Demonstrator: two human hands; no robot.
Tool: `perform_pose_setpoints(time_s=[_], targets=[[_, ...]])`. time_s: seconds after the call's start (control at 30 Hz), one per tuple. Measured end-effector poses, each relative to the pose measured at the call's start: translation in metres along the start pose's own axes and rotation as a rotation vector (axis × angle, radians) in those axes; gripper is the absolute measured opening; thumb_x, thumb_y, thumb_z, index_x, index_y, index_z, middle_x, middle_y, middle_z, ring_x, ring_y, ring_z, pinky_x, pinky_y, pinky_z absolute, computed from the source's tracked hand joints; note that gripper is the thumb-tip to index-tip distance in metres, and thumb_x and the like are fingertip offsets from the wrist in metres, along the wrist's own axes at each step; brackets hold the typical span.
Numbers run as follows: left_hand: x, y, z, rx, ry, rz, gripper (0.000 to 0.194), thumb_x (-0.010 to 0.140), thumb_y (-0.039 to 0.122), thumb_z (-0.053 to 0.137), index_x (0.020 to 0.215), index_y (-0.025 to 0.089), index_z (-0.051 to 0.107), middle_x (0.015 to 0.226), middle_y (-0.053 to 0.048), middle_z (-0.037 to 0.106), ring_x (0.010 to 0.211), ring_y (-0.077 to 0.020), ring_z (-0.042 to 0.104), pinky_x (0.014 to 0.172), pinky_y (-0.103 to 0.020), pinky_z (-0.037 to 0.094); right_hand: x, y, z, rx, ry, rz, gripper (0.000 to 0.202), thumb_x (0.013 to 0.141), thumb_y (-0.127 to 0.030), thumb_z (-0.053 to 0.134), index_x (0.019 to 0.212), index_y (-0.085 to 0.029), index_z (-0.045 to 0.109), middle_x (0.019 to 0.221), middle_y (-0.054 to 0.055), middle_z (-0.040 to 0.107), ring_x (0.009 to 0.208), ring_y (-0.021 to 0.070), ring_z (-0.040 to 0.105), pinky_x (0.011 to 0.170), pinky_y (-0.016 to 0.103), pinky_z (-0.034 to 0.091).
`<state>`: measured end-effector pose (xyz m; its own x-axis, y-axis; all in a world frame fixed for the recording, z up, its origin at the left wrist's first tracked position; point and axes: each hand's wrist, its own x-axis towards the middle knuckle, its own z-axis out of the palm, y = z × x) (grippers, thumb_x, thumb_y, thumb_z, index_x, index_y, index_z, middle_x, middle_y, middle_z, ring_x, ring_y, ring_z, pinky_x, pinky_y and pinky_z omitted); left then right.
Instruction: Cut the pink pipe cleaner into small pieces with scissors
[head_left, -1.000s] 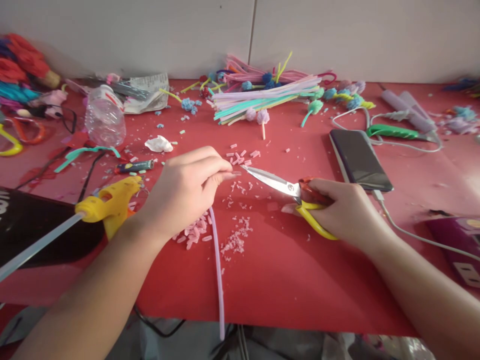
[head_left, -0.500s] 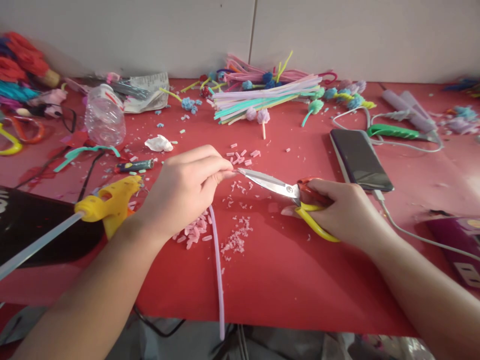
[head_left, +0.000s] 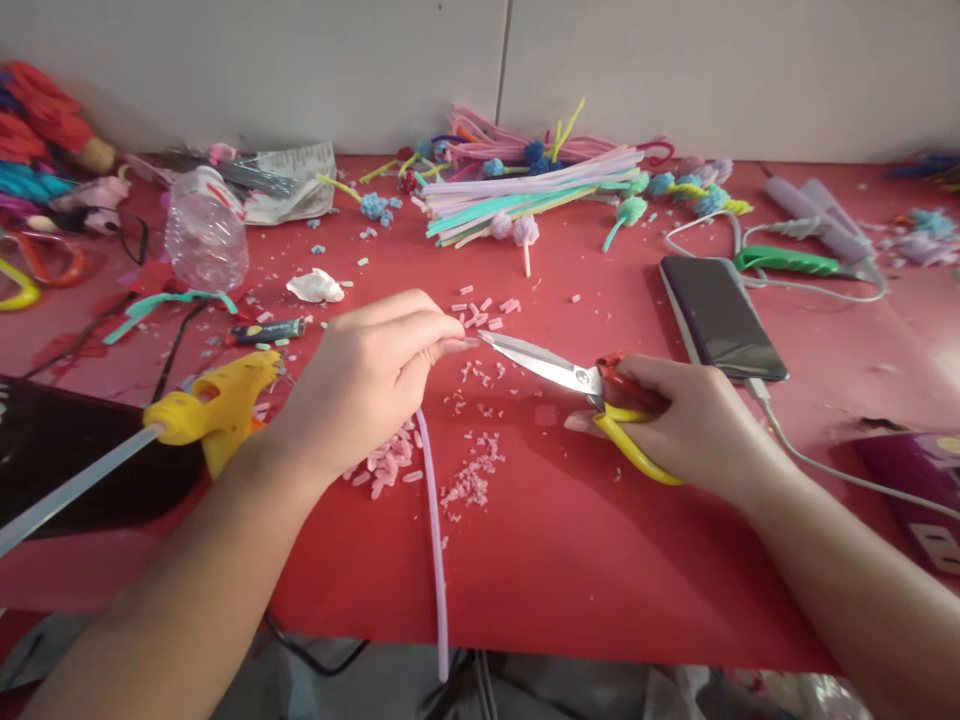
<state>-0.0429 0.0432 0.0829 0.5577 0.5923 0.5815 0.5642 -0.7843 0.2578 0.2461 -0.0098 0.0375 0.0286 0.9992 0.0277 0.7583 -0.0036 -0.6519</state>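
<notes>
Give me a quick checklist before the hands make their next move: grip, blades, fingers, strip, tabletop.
1. Scissors held in the right hand: ok, by the red and yellow handles.
2. Lilac strip at the left hand: ok, running down from beneath it past the table edge.
3. Strip's upper end between the fingertips: cannot tell.
4. Blade tip well away from those fingertips: not ok, right beside them.
5. Red table free of scraps: not ok, pink bits lie about.
</notes>
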Motion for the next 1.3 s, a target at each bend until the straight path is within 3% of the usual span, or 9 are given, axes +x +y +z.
perform_pose_setpoints(time_s=[0.2, 0.43, 1.0, 1.3], targets=[[-0.0007, -0.0002, -0.0007, -0.005, -0.020, -0.012, 0.020, 0.096, 0.002, 0.059, 0.096, 0.016, 0.073, 0.091, -0.002, 0.073, 0.082, -0.0123, 0.068, 0.079, -0.025, 0.053, -0.0005, 0.0013, 0.0008, 0.014, 0.001, -0.014, 0.064, 0.068, -0.075, 0.079, 0.066, -0.024, 0.040, 0.067, -0.004, 0.031, 0.067, 0.0144, 0.025, 0.054, 0.029, 0.027], [-0.0001, 0.0010, -0.0002, -0.016, -0.021, -0.010, 0.016, 0.100, 0.010, 0.059, 0.092, 0.015, 0.072, 0.089, -0.002, 0.070, 0.079, -0.0118, 0.065, 0.077, -0.027, 0.051, -0.0002, -0.0008, 0.0001, -0.015, 0.012, -0.021, 0.063, 0.069, -0.076, 0.076, 0.065, -0.025, 0.039, 0.065, -0.003, 0.030, 0.065, 0.0148, 0.023, 0.052, 0.030, 0.026], [0.0007, 0.0027, -0.0010, 0.015, -0.020, -0.021, 0.020, 0.103, 0.015, 0.055, 0.088, 0.015, 0.069, 0.085, -0.002, 0.068, 0.074, -0.0123, 0.062, 0.071, -0.027, 0.049, 0.0009, -0.0028, -0.0016, 0.012, -0.002, 0.034, 0.072, 0.059, -0.085, 0.077, 0.063, -0.025, 0.038, 0.064, -0.003, 0.030, 0.064, 0.0145, 0.024, 0.051, 0.030, 0.026], [0.0008, 0.0043, -0.0013, -0.006, -0.045, -0.058, 0.022, 0.103, 0.017, 0.053, 0.088, 0.018, 0.069, 0.085, -0.003, 0.069, 0.076, -0.0136, 0.063, 0.073, -0.029, 0.050, -0.0012, -0.0023, -0.0006, 0.026, -0.005, 0.020, 0.065, 0.063, -0.077, 0.081, 0.066, -0.025, 0.042, 0.064, -0.003, 0.033, 0.064, 0.0153, 0.026, 0.054, 0.030, 0.027]])
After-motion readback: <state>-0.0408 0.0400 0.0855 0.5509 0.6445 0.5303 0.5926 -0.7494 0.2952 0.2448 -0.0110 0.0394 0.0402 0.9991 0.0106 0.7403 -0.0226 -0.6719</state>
